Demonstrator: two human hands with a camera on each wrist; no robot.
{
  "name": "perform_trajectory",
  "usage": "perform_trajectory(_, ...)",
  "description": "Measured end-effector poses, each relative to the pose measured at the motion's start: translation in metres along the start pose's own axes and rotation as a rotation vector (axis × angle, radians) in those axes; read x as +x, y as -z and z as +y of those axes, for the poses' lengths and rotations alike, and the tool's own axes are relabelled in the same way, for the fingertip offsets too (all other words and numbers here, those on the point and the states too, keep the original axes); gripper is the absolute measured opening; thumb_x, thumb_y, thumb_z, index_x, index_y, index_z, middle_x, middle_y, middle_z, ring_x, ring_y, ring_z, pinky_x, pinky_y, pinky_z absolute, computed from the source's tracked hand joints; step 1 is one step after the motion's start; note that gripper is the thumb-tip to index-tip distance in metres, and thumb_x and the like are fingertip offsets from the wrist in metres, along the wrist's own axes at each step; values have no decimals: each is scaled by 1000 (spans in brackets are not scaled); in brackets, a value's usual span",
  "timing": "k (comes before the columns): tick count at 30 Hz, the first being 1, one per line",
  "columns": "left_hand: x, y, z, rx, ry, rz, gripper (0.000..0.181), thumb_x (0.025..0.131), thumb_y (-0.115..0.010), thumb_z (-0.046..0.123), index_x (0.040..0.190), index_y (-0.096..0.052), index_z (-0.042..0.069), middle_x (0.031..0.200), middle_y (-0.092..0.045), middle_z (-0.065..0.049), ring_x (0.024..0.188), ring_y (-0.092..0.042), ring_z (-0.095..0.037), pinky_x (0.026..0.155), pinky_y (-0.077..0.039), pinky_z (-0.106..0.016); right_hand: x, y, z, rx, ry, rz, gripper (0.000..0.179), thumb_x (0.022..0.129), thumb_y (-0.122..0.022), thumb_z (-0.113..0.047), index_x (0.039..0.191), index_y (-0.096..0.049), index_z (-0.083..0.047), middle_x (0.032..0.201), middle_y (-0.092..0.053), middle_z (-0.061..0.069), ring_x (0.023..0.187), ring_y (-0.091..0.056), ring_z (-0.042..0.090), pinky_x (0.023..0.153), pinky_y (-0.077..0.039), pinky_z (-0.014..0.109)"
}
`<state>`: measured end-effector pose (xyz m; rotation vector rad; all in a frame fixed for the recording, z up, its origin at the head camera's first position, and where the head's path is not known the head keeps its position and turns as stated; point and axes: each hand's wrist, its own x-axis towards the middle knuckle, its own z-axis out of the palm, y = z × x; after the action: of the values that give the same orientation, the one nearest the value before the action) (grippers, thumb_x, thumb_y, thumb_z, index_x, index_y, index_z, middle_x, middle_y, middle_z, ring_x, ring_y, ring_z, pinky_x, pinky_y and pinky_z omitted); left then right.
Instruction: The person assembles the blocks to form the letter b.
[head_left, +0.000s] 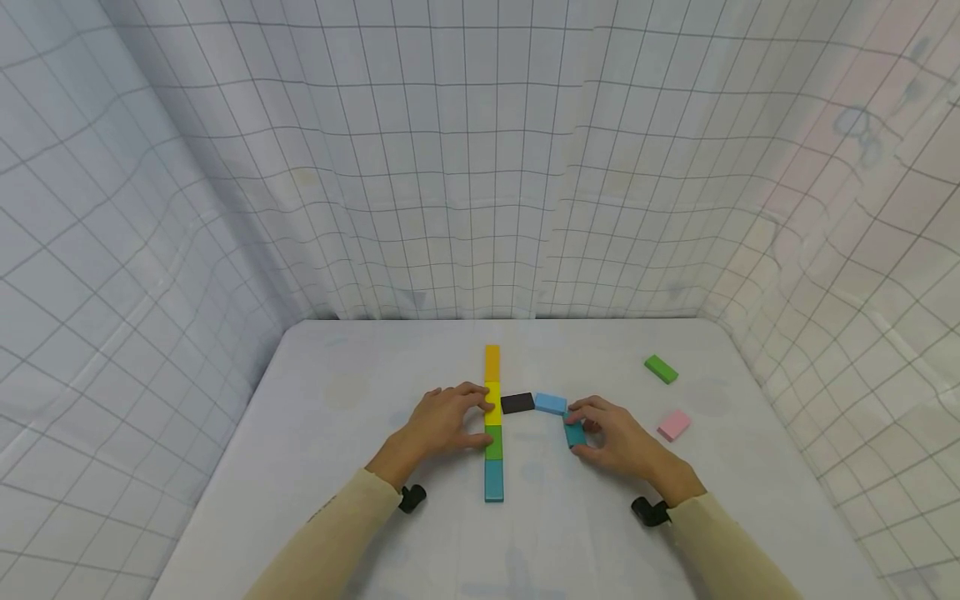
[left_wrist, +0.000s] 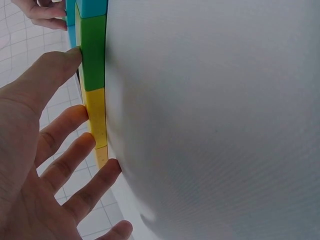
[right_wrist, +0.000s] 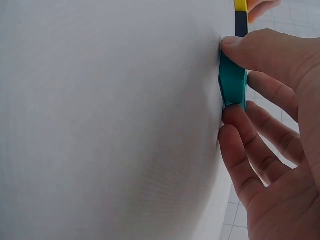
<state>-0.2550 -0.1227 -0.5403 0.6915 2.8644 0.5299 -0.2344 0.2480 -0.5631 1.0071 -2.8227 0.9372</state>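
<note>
On the white table, a straight column runs away from the person: a teal block [head_left: 493, 481] nearest, then a green block [head_left: 495, 447], a yellow block [head_left: 494, 416] and an orange block [head_left: 492, 363]. The left hand [head_left: 446, 423] rests at the column's left side, its thumb on the green block and fingertips on the yellow one. A black block [head_left: 517, 403] extends right from the yellow block, followed by a light blue block [head_left: 551, 404]. The right hand [head_left: 622, 437] pinches another teal block [right_wrist: 233, 82] between thumb and fingers, slanting toward the person from the light blue block's right end.
A loose green block [head_left: 661, 369] lies at the table's back right, with a pink block [head_left: 674, 425] nearer the right hand. Sheets with a grid pattern [head_left: 480, 167] hang behind the table and along both sides. Both wrists carry small black devices [head_left: 412, 498].
</note>
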Motion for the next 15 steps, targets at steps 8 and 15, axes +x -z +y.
perform_trajectory(8, 0, -2, -1, 5, -3, 2, 54, 98, -93, 55, 141, -83, 24, 169, -67, -3, 157, -65, -32, 133, -45, -76, 0, -1, 2, 6, 1, -3, 34, 98, -95, -10, 130, -81, -11, 146, -73, 12, 111, -80, 21, 99, -71, 37)
perform_trajectory(15, 0, -1, -1, 1, 6, 3, 55, 98, -92, 56, 143, -82, 25, 171, -65, -2, 156, -66, -36, 135, -44, -76, 1, 0, -1, -3, -13, -3, 35, 98, -95, -10, 130, -81, -12, 145, -74, 12, 111, -79, 20, 99, -71, 36)
